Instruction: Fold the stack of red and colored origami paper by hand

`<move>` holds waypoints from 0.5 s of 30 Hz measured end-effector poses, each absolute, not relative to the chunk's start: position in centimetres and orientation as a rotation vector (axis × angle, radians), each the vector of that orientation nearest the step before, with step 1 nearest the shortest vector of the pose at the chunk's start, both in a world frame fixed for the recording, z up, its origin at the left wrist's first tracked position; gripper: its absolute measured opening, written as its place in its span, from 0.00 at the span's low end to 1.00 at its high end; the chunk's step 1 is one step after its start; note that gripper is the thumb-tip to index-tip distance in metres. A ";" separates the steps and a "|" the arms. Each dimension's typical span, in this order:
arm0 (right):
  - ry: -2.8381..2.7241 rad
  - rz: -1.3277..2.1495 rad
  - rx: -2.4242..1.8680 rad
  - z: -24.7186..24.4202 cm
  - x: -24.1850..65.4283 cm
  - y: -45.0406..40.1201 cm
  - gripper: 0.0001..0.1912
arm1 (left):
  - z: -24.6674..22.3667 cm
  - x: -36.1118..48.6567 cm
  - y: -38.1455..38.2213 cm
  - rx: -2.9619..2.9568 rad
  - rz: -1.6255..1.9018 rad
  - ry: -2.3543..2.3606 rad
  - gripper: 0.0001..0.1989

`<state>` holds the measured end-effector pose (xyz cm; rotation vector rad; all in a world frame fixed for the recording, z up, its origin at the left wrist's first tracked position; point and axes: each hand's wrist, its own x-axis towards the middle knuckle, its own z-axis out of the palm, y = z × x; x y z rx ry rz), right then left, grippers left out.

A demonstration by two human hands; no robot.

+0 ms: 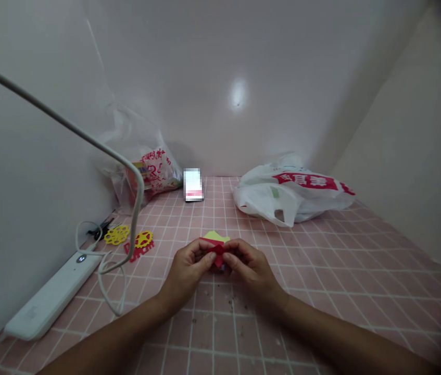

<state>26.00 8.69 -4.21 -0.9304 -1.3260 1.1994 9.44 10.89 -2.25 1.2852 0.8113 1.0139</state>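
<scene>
Between my two hands, at the middle of the tiled surface, is a small piece of folded red paper (217,249). My left hand (193,263) pinches its left side with thumb and fingers. On the right side, my right hand (249,265) grips it the same way, the two thumbs nearly meeting. Just behind the red paper a piece of yellow paper (215,236) shows; whether it lies on the surface or is held cannot be told. Yellow paper cutouts (116,235) and a red cutout (140,251) lie to the left of my hands.
A white power strip (54,297) lies at the left, with a white cable (139,208) arching over the surface. Black scissors (102,229) rest near it. Farther back are a clear bag (153,172), a lit phone (193,185) and a white plastic bag (294,190).
</scene>
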 end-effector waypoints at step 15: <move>-1.311 1.201 -0.934 -3.9 26.2 8.9 0.06 | -1.2 9.4 10.6 1.313 1.044 0.812 0.06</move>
